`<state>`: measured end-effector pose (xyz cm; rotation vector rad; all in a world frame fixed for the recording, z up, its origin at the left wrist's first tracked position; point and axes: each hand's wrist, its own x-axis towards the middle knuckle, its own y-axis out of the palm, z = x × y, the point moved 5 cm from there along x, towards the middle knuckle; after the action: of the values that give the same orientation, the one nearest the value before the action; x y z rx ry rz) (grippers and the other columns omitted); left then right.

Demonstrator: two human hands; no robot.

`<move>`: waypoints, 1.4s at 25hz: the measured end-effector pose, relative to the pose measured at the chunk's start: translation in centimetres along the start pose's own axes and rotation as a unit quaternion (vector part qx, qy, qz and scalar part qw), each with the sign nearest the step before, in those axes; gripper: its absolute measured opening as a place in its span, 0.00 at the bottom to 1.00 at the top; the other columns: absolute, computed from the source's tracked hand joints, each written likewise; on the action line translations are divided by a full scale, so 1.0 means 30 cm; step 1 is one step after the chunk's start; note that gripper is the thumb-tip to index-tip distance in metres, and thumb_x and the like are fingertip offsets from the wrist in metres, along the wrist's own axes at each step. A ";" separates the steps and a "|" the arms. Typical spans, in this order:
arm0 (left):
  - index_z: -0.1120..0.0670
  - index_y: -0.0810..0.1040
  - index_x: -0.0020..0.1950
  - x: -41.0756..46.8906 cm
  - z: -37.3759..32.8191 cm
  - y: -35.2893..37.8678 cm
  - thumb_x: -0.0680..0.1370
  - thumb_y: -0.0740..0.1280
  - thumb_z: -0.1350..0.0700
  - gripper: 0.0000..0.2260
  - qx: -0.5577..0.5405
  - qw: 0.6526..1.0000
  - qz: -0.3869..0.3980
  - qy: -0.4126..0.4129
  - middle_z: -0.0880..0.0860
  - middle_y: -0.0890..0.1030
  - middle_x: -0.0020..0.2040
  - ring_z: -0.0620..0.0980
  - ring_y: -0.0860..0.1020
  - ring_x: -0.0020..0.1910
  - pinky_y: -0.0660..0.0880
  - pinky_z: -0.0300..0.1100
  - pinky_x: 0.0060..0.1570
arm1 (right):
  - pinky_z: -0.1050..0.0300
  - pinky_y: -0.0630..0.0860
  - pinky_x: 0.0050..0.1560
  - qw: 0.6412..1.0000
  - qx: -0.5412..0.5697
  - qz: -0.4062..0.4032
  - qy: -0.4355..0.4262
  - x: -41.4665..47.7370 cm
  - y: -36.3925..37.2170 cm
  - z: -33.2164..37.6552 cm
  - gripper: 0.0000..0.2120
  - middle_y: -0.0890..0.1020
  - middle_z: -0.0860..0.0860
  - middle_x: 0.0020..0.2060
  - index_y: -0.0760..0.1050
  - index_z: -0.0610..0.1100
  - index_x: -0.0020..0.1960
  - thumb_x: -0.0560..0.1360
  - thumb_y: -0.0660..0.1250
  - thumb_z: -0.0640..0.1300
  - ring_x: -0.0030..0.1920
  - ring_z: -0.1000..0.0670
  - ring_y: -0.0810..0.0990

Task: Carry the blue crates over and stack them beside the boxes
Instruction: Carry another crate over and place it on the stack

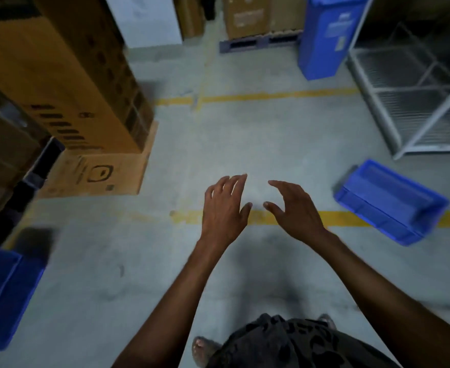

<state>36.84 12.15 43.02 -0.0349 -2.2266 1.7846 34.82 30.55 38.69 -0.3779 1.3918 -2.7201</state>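
Fingers (235, 184): spread and lightly bent on both hands, holding nothing; the thumbs are near each other, not touching.
Hands: two; left hand (224, 208) and right hand (295, 209) are held out side by side over the floor (245, 134), backs up.
Blue crates: two; right crate (388, 201) lies askew across the near yellow line (351, 218), well apart from the hands; left crate (3, 293) sits at the lower left edge, near the boxes.
Boxes: tall box (67, 75) stands on low box (99, 173), at the left.
Yellow lines: two; far yellow line (271, 95) runs beyond the hands.
Further out: one blue bin (324, 35), one wire shelf (415, 88), one pallet (258, 44).
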 end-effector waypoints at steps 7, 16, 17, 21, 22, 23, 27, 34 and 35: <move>0.48 0.69 0.73 0.357 -0.815 0.371 0.76 0.67 0.42 0.26 -0.098 0.986 0.103 0.092 0.47 0.75 0.69 0.52 0.70 0.70 0.68 0.50 0.63 | 0.51 0.67 0.68 0.973 0.026 -0.038 0.224 -0.222 -0.533 -0.854 0.23 0.77 0.52 0.65 0.72 0.53 0.69 0.76 0.69 0.56 0.69 0.48 0.68; 0.47 0.73 0.70 0.712 -1.432 0.816 0.72 0.65 0.46 0.26 -0.137 0.955 0.200 0.173 0.49 0.77 0.66 0.54 0.73 0.67 0.73 0.53 0.60 | 0.51 0.74 0.63 0.936 0.014 0.004 0.353 -0.229 -0.770 -1.594 0.16 0.81 0.52 0.60 0.78 0.51 0.61 0.74 0.72 0.47 0.64 0.47 0.76; 0.48 0.73 0.70 0.778 -1.484 0.889 0.72 0.65 0.45 0.26 -0.136 0.953 0.204 0.180 0.49 0.77 0.66 0.54 0.73 0.67 0.73 0.52 0.60 | 0.51 0.75 0.61 0.931 0.013 0.008 0.365 -0.206 -0.766 -1.685 0.15 0.81 0.52 0.59 0.79 0.51 0.60 0.74 0.72 0.48 0.62 0.47 0.77; 0.47 0.73 0.70 1.037 -1.638 1.255 0.75 0.66 0.37 0.27 -0.136 0.940 0.244 0.195 0.49 0.77 0.66 0.54 0.73 0.66 0.71 0.50 0.61 | 0.52 0.75 0.59 0.908 0.011 0.019 0.418 -0.095 -0.692 -2.089 0.14 0.82 0.53 0.57 0.79 0.51 0.59 0.74 0.71 0.48 0.60 0.48 0.78; 0.47 0.73 0.70 1.086 -1.659 1.339 0.74 0.66 0.35 0.28 -0.141 0.939 0.250 0.190 0.48 0.77 0.66 0.53 0.73 0.66 0.71 0.50 0.61 | 0.52 0.75 0.59 0.904 0.013 0.029 0.427 -0.068 -0.661 -2.182 0.14 0.82 0.53 0.57 0.79 0.50 0.60 0.74 0.71 0.47 0.60 0.47 0.78; 0.48 0.73 0.70 1.136 -1.679 1.443 0.74 0.66 0.34 0.28 -0.145 0.938 0.261 0.178 0.48 0.77 0.66 0.53 0.73 0.66 0.71 0.49 0.61 | 0.51 0.75 0.60 0.898 0.017 0.045 0.437 -0.039 -0.623 -2.290 0.14 0.82 0.51 0.57 0.79 0.49 0.60 0.75 0.71 0.46 0.61 0.47 0.78; 0.50 0.71 0.73 1.267 -1.741 1.828 0.76 0.68 0.41 0.27 -0.178 0.929 0.315 0.081 0.51 0.75 0.69 0.56 0.71 0.68 0.69 0.49 0.64 | 0.49 0.71 0.65 0.884 -0.021 0.096 0.457 0.011 -0.421 -2.682 0.18 0.80 0.46 0.61 0.77 0.46 0.64 0.75 0.71 0.45 0.66 0.43 0.74; 0.52 0.68 0.75 1.209 -1.752 2.605 0.78 0.68 0.46 0.27 -0.239 0.905 0.350 -0.043 0.53 0.73 0.72 0.56 0.71 0.70 0.70 0.52 0.66 | 0.42 0.65 0.66 0.898 -0.133 0.177 0.380 0.044 0.202 -3.196 0.32 0.69 0.40 0.69 0.63 0.39 0.74 0.74 0.71 0.46 0.70 0.37 0.66; 0.52 0.67 0.75 1.196 -1.760 2.692 0.78 0.68 0.47 0.27 -0.239 0.902 0.357 -0.043 0.53 0.72 0.73 0.56 0.70 0.71 0.69 0.53 0.66 | 0.42 0.65 0.66 0.894 -0.149 0.172 0.386 0.043 0.249 -3.270 0.34 0.70 0.39 0.69 0.62 0.39 0.73 0.73 0.71 0.46 0.69 0.37 0.67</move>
<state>2.09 88.35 -16.86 -1.0070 -2.8981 1.4575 9.13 103.46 -22.19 0.9655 1.8020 -2.4184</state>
